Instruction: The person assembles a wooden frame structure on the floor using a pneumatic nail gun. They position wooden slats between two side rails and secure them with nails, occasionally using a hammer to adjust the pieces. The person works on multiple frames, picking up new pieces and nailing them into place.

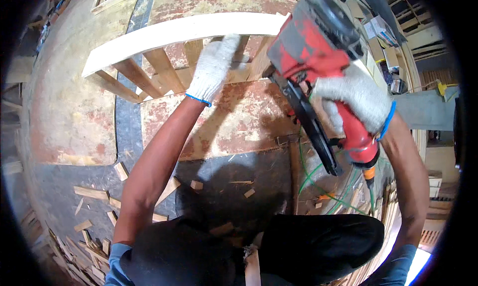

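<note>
A slatted wooden frame (164, 31) stands ahead of me, with a long pale board along its top and several short slats (159, 67) below. My left hand (211, 67), in a white knit glove with a blue cuff, holds the frame at the underside of the top board; its fingers reach up onto the board's edge. In the same kind of glove, my right hand (356, 94) is wrapped round the handle of a red and black nail gun (311, 47). The gun is raised, its head beside the frame's right end. The long black magazine (308, 126) slants down toward me.
A green air hose (372, 199) runs from the gun's handle to the floor. Wood offcuts (92, 191) lie scattered at the lower left. Boxes (381, 29) and stacked timber (423, 37) stand at the right. The work surface (239, 121) has worn red paint.
</note>
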Motion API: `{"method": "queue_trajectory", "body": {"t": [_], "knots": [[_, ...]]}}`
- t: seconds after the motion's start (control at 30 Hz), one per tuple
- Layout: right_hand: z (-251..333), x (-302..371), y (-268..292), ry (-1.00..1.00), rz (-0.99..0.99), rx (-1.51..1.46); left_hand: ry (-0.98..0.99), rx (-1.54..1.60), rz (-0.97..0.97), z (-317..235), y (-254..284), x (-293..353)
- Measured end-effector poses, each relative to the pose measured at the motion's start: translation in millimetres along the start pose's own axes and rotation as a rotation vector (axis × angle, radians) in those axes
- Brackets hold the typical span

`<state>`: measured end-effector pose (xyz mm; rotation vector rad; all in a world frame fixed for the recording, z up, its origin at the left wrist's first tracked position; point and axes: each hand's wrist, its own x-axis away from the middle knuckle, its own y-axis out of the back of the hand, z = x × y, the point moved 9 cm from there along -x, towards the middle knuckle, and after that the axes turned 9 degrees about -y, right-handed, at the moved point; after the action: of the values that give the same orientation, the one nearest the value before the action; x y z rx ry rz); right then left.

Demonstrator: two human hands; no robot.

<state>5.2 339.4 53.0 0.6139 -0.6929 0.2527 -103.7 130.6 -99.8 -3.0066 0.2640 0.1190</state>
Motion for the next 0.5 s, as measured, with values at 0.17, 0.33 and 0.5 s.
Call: {"method": "queue_trajectory", "body": {"t": [0.17,0.33,0.5], "knots": [[-33,0,2,-0.107,-0.114,0.019,-0.04,-0.203,0.033,-1,-5,2],[-11,23,4,0.027,0.091,-0.253,-0.051,0.071,-0.001,13,1,7],[-10,35,30,-0.024,0.131,-0.61,-0.007,0.43,-0.124,-1,-8,15]]}}
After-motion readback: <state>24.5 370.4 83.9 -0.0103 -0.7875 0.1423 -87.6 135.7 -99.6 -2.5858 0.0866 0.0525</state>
